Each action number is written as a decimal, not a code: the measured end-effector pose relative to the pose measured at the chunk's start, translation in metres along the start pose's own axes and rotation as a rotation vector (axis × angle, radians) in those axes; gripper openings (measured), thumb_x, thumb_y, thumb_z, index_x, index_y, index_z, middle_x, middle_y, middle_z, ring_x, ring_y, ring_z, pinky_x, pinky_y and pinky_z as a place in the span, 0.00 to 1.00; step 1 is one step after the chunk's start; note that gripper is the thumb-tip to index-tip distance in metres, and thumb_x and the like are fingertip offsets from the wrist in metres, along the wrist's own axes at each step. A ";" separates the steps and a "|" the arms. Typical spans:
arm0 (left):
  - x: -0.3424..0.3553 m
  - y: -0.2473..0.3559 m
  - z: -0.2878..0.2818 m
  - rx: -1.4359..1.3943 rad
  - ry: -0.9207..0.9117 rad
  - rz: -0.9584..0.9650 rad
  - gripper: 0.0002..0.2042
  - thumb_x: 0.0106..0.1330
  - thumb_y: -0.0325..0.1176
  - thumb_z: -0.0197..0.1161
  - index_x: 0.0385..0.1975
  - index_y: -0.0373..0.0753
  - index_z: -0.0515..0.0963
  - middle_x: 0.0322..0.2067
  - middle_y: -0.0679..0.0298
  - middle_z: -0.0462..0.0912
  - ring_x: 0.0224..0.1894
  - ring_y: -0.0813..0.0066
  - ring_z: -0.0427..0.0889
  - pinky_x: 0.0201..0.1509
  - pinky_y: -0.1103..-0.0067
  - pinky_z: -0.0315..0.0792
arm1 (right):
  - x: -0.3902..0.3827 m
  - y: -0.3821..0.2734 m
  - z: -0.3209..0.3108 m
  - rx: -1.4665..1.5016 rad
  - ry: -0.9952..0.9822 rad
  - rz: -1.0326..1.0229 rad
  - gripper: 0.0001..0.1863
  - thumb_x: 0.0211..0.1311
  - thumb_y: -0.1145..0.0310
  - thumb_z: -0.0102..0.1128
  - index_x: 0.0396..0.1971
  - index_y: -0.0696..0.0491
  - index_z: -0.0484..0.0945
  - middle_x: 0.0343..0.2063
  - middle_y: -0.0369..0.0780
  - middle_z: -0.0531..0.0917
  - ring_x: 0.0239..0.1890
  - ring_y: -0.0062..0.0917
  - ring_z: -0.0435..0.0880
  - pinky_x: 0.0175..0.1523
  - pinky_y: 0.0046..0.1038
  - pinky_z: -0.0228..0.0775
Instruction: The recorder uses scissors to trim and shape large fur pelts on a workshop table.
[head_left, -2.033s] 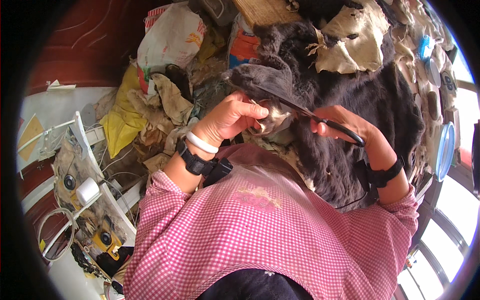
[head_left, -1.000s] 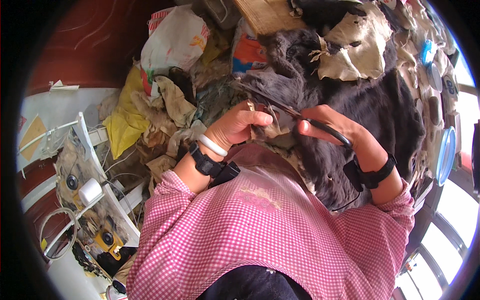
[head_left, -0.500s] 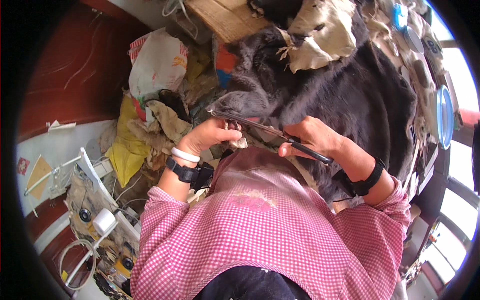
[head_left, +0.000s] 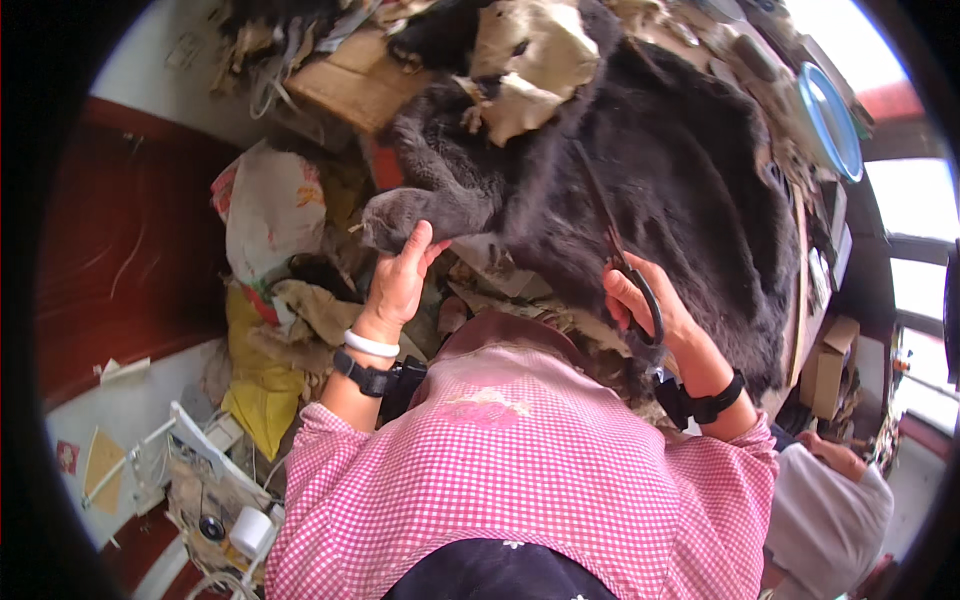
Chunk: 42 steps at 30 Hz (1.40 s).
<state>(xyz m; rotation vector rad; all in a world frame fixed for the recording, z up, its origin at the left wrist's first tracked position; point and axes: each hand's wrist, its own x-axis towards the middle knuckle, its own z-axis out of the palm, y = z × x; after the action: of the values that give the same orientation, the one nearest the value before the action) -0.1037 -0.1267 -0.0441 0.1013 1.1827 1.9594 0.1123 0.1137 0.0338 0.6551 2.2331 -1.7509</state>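
Observation:
A large sheet of dark grey fur (head_left: 660, 170) lies spread over the worktable in front of me. My left hand (head_left: 400, 275) grips its near left corner, thumb on top, and lifts that flap a little. My right hand (head_left: 645, 305) holds long black scissors (head_left: 610, 245) by the handles, with the blades pointing away across the fur. Both wrists carry black straps, and the left one also has a white band. My pink checked sleeves fill the lower part of the view.
Tan hide scraps (head_left: 525, 60) lie on the far part of the fur. A white sack (head_left: 265, 215), yellow cloth (head_left: 250, 385) and offcuts pile up at left. A round blue-rimmed dish (head_left: 830, 120) sits far right. Another person's sleeve (head_left: 830, 510) shows lower right.
The scissors swung from lying across between my hands to pointing away over the fur. My left hand went from the blade tip to the fur's corner. The view tilted further forward.

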 end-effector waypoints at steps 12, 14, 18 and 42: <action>-0.016 -0.021 0.141 0.807 -1.231 0.573 0.15 0.58 0.25 0.62 0.46 0.37 0.78 0.47 0.53 0.78 0.49 0.56 0.77 0.56 0.70 0.68 | -0.032 0.041 0.039 1.011 0.331 -0.187 0.11 0.66 0.63 0.53 0.32 0.58 0.74 0.34 0.41 0.83 0.35 0.29 0.85 0.45 0.30 0.77; -0.024 -0.019 0.150 0.777 -1.249 0.351 0.12 0.59 0.26 0.62 0.43 0.36 0.80 0.43 0.55 0.81 0.48 0.62 0.78 0.56 0.73 0.69 | -0.043 0.040 0.038 1.071 0.576 -0.210 0.12 0.55 0.80 0.59 0.41 0.60 0.75 0.35 0.40 0.83 0.36 0.29 0.84 0.43 0.30 0.78; -0.013 -0.013 0.140 0.628 -0.922 -0.085 0.08 0.64 0.31 0.61 0.36 0.34 0.82 0.35 0.63 0.83 0.42 0.78 0.79 0.52 0.79 0.69 | -0.091 0.025 0.022 1.086 0.644 -0.276 0.23 0.52 0.84 0.56 0.52 0.61 0.71 0.43 0.44 0.81 0.43 0.33 0.83 0.49 0.31 0.77; 0.022 -0.083 0.115 1.095 -0.780 0.120 0.31 0.57 0.45 0.70 0.55 0.34 0.68 0.47 0.54 0.71 0.46 0.67 0.74 0.53 0.73 0.71 | -0.103 0.008 0.001 -0.404 1.071 0.040 0.17 0.44 0.73 0.72 0.27 0.59 0.69 0.23 0.44 0.78 0.27 0.39 0.78 0.36 0.29 0.70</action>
<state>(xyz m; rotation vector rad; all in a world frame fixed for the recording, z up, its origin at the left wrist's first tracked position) -0.0162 -0.0130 -0.0512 1.3687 1.5253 0.9447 0.2061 0.0931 0.0727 1.7982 3.0080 -0.8976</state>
